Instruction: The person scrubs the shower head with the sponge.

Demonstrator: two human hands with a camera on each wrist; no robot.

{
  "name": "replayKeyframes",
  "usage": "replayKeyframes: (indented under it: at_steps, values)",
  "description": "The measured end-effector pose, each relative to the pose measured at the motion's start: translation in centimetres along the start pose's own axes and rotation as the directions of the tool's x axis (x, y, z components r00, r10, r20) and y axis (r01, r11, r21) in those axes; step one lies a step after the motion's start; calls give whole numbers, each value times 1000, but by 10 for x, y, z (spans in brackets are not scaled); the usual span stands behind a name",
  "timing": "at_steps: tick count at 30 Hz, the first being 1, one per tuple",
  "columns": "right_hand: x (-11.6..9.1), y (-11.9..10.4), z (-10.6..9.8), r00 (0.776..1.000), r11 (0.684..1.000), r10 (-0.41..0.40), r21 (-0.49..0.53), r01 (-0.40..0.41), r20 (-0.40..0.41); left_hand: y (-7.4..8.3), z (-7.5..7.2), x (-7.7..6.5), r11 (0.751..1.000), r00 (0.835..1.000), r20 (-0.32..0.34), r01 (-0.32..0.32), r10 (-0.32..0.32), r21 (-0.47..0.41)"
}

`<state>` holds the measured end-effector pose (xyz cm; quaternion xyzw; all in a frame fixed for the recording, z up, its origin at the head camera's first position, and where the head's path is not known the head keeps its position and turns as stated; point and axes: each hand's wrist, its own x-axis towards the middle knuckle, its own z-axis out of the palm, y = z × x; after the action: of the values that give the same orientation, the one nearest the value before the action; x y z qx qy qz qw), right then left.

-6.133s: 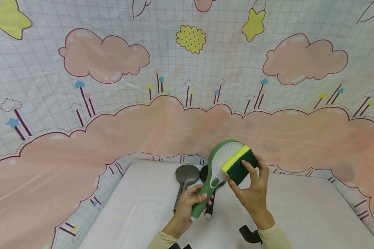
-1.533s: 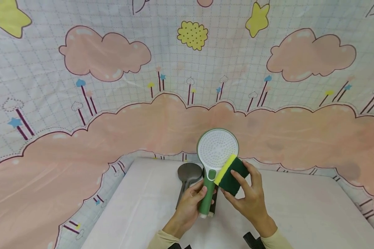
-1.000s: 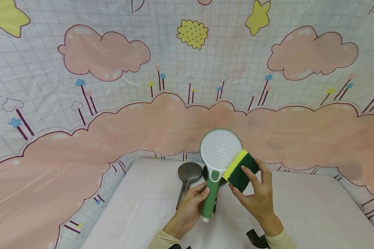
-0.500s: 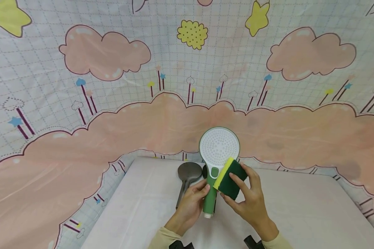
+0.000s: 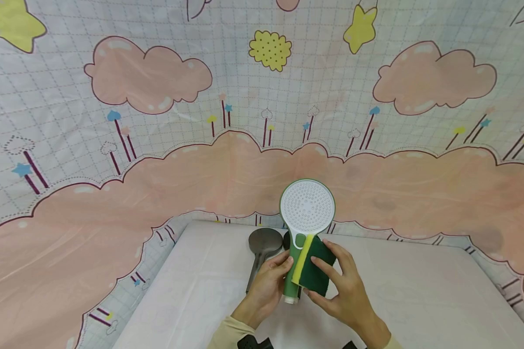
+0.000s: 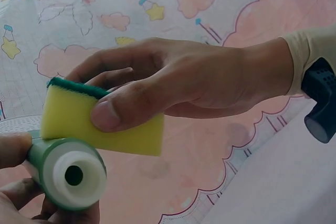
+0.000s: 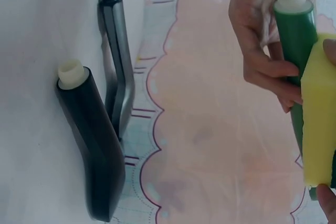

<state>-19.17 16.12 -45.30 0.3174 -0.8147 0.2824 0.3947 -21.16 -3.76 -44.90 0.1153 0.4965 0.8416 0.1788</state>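
Observation:
My left hand (image 5: pixel 266 288) grips the handle of a green shower head (image 5: pixel 307 206), its white nozzle face turned toward me. In my right hand (image 5: pixel 347 291) is a sponge (image 5: pixel 316 269), pinched between thumb and fingers. The sponge's yellow side lies against the green handle, just below the button, and its dark green scouring side faces right. The left wrist view shows the sponge (image 6: pixel 105 121) on top of the handle, with the hollow white threaded end (image 6: pixel 76 174) facing the camera. Part of the handle is hidden behind the sponge and fingers.
On the white table (image 5: pixel 192 291) a grey shower head (image 5: pixel 265 242) lies behind my left hand. A black shower head (image 7: pixel 94 145) lies beside it, mostly hidden in the head view. A patterned cloth (image 5: pixel 179 179) rises behind the table.
The shower head has turned from tilted to nearly upright since the earliest frame. The sponge has moved from the nozzle face down and left onto the handle, sliding back and forth along its right side.

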Motion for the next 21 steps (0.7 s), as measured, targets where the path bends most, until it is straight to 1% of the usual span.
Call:
replayKeyframes:
  at_steps: [4, 7, 14, 21]
  values:
    - [-2, -4, 0, 998, 999, -34, 23, 33, 49, 0, -1, 1, 1000, 1000, -9, 1, -1, -5]
    - [-3, -5, -1, 996, 997, -65, 36, 63, 68, 0, -1, 1, 1000, 1000, -27, 4, -4, -4]
    - [-1, -5, -2, 994, 996, -89, 38, 86, 63, 1, -1, 1, 1000, 999, -34, 12, -12, -2]
    - [4, 4, -2, 995, 996, -87, 39, 85, 43, -1, 0, 0, 1000, 999, -40, 16, -16, 6]
